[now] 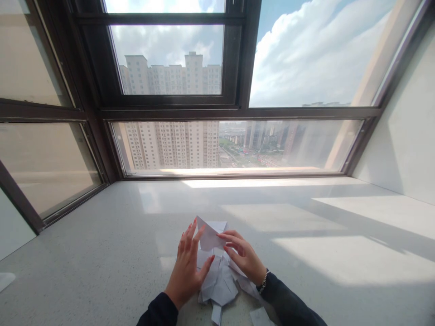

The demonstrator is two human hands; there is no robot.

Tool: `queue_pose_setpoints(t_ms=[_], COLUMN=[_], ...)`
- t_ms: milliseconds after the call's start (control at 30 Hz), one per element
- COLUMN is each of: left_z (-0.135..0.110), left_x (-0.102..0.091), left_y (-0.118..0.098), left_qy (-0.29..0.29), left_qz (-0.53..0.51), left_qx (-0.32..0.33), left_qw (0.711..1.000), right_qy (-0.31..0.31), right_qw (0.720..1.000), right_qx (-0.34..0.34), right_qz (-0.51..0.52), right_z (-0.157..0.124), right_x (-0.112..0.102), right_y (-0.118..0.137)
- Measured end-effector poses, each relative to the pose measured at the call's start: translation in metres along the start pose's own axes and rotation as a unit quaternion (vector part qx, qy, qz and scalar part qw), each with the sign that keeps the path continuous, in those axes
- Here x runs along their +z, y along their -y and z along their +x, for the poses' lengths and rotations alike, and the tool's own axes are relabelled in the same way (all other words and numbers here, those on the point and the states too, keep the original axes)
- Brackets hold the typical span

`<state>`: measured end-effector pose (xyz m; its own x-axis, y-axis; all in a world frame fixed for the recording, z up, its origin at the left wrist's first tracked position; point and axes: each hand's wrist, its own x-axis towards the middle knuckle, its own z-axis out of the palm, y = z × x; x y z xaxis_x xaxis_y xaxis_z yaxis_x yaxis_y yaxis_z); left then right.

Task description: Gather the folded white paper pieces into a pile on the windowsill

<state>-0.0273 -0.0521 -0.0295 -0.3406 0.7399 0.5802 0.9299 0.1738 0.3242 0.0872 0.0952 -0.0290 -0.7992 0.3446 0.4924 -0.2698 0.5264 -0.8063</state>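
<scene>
A white sheet of folded paper (211, 236) stands tilted up, its pointed corner at the upper left. My right hand (245, 258) pinches its right edge between thumb and fingers. At its left edge is my left hand (190, 262), fingers stretched and thumb held apart, with the index fingertip against the sheet. Below and between my hands lies a folded paper shape (222, 285) of several overlapping layers, with a narrow paper strip (216, 313) sticking out toward me. More white paper shows behind the raised sheet, partly hidden by it and by my right hand.
All this rests on a pale speckled windowsill (306, 253) crossed by sunlight and shadow. A small paper piece (261, 317) lies near my right sleeve, and a white object (6, 280) sits at the far left edge. Dark window frames (231, 177) border the sill.
</scene>
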Motion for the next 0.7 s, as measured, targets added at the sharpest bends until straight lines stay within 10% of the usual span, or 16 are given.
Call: queue_pose_setpoints(t_ms=[400,700], left_z=[-0.002,0.001], left_x=[0.009,0.002], left_y=[0.017,0.011], left_qy=[0.053,-0.010], left_qz=[0.034,-0.026], left_qx=[-0.043,-0.054], left_qw=[0.997,0.998], right_qy=[0.058,0.248], right_qw=[0.982,0.889], right_qx=[0.081,0.234], right_qz=[-0.162,-0.307], right_z=[0.003,-0.080], right_x=[-0.033,-0.037], right_y=[0.027,0.036])
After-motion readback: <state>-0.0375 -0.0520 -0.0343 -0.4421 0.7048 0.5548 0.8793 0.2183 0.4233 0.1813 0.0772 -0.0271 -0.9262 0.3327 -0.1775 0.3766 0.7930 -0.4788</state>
